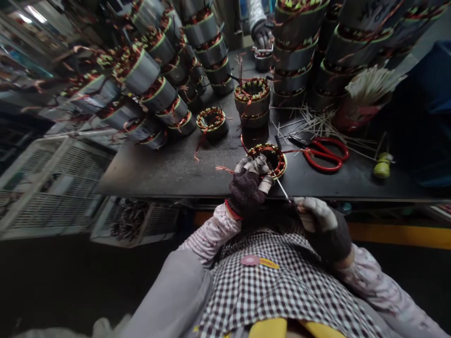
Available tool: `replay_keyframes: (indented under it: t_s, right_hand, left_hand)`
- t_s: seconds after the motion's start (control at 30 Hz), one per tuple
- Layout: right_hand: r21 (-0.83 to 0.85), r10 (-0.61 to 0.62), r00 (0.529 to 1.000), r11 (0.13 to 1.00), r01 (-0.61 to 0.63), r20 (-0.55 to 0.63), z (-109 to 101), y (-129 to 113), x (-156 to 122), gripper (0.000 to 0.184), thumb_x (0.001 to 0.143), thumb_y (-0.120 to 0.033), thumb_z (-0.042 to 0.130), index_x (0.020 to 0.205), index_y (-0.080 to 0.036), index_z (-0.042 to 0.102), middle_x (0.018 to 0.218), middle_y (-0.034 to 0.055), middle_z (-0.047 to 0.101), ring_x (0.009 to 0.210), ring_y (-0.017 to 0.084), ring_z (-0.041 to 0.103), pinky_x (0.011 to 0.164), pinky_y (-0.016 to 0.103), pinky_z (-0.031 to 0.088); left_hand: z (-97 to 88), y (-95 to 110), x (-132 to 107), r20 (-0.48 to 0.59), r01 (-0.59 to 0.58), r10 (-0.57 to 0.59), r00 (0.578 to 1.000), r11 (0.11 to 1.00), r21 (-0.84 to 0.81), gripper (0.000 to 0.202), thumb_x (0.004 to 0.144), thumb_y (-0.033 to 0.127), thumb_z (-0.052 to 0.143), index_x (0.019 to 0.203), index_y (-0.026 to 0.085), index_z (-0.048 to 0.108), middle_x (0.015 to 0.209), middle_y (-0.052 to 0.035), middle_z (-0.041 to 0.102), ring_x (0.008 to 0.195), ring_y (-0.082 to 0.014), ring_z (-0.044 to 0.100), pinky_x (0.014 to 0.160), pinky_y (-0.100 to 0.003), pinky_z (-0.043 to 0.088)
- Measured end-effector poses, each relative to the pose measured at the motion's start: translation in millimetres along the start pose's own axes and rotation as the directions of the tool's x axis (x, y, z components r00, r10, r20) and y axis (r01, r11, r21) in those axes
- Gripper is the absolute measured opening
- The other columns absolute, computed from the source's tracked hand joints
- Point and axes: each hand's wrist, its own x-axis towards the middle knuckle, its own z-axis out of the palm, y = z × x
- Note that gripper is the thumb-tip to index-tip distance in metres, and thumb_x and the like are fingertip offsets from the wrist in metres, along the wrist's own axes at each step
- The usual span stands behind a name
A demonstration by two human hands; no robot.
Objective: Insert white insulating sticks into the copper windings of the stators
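My left hand (251,180), in a dark glove with pale fingertips, is closed on the near rim of a motor stator (273,157) wound with copper wire, which lies at the front edge of the dark workbench (165,169). Below the table edge, my gloved right hand (317,216) pinches a thin white strip (282,189) that points up toward the stator. Loose copper wire ends (222,168) stick out left of my left hand.
Red-handled scissors (326,152) lie right of the stator, beside scattered white strips (310,123) and a yellow-green spool (383,165). Stacks of stators (158,89) fill the back. Another person's gloved hand (262,35) works at the far side. Wire crates (52,188) stand at left.
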Motion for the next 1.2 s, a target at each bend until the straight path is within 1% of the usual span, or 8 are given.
replay_keyframes:
  t_s: [0.13,0.23,0.4,0.57,0.73,0.97,1.1,1.2]
  right_hand:
    - [0.059,-0.088,0.995,0.994,0.091,-0.046,11.7,-10.4,44.7,0.029,0.106,-0.017,0.072,0.127,-0.033,0.083,0.115,0.0063,0.091,0.104,0.027,0.09,0.09,0.042,0.077]
    - [0.177,0.1,0.99,0.981,-0.082,-0.096,12.3,-17.0,63.0,0.013,0.107,-0.027,0.077,0.116,-0.033,0.085,0.11,0.0044,0.09,0.101,0.027,0.088,0.093,0.046,0.076]
    - [0.35,0.395,0.91,0.841,-0.412,0.124,9.7,-24.5,83.1,0.022,0.1,-0.048,0.089,0.103,-0.027,0.082,0.085,0.0009,0.082,0.068,0.02,0.075,0.061,0.033,0.066]
    - [0.143,0.267,0.959,0.949,-0.279,0.099,12.3,-27.3,96.5,0.018,0.102,-0.044,0.083,0.107,-0.027,0.086,0.101,0.0056,0.089,0.088,0.024,0.083,0.084,0.039,0.071]
    - [-0.027,0.294,0.939,0.956,-0.294,0.182,17.1,-19.2,102.5,0.02,0.105,-0.041,0.075,0.11,-0.026,0.087,0.099,0.0061,0.089,0.087,0.027,0.085,0.08,0.042,0.071]
    - [-0.128,-0.122,0.989,0.983,0.133,0.086,11.4,-30.3,109.3,0.011,0.107,-0.027,0.075,0.108,-0.03,0.086,0.115,0.0098,0.088,0.111,0.032,0.083,0.098,0.051,0.07]
    - [0.114,-0.039,0.999,0.993,0.036,0.021,8.6,-33.8,112.2,0.011,0.106,-0.024,0.077,0.11,-0.033,0.082,0.127,0.0063,0.085,0.122,0.031,0.081,0.107,0.052,0.068]
    - [0.233,0.189,0.979,0.951,-0.201,0.072,9.7,-23.8,102.3,0.01,0.109,-0.04,0.075,0.106,-0.03,0.078,0.106,0.0048,0.084,0.094,0.026,0.082,0.085,0.042,0.071]
  left_hand:
    - [6.6,4.3,2.8,-0.006,0.129,-0.131,0.991,0.978,-0.162,0.019,0.108,0.03,0.077,0.123,0.021,0.085,0.138,-0.0127,0.088,0.139,-0.0322,0.08,0.131,-0.061,0.06]
    - [14.1,5.0,2.7,-0.029,0.204,-0.23,0.973,0.911,-0.358,0.014,0.108,0.028,0.079,0.119,0.021,0.085,0.121,-0.0091,0.091,0.115,-0.0257,0.086,0.113,-0.05,0.071]
    - [13.2,6.0,4.2,-0.07,0.099,-0.124,0.99,0.952,-0.291,0.006,0.104,0.031,0.087,0.099,0.026,0.087,0.1,-0.0024,0.089,0.109,-0.0263,0.083,0.122,-0.059,0.065]
    - [7.7,7.0,5.8,-0.05,0.087,-0.104,0.993,0.959,-0.269,0.011,0.103,0.038,0.087,0.101,0.027,0.089,0.104,-0.0042,0.089,0.11,-0.0283,0.083,0.115,-0.06,0.067]
    - [4.7,6.6,4.6,0.004,0.107,-0.109,0.994,0.963,-0.247,0.012,0.104,0.039,0.085,0.11,0.029,0.09,0.107,-0.0044,0.09,0.114,-0.0297,0.082,0.117,-0.06,0.066]
    - [-3.0,11.8,5.9,0.002,0.074,-0.077,0.997,0.948,-0.311,0.014,0.107,0.036,0.081,0.113,0.028,0.09,0.111,-0.0052,0.092,0.114,-0.0282,0.083,0.118,-0.057,0.064]
    - [-1.7,13.7,7.9,0.032,0.104,-0.099,0.995,0.957,-0.271,0.012,0.105,0.033,0.08,0.11,0.028,0.09,0.112,-0.0047,0.092,0.118,-0.0287,0.083,0.122,-0.058,0.063]
    - [-1.4,9.2,6.4,0.007,0.067,-0.067,0.998,0.985,-0.158,0.023,0.106,0.037,0.08,0.124,0.025,0.088,0.128,-0.0082,0.091,0.13,-0.03,0.082,0.129,-0.058,0.059]
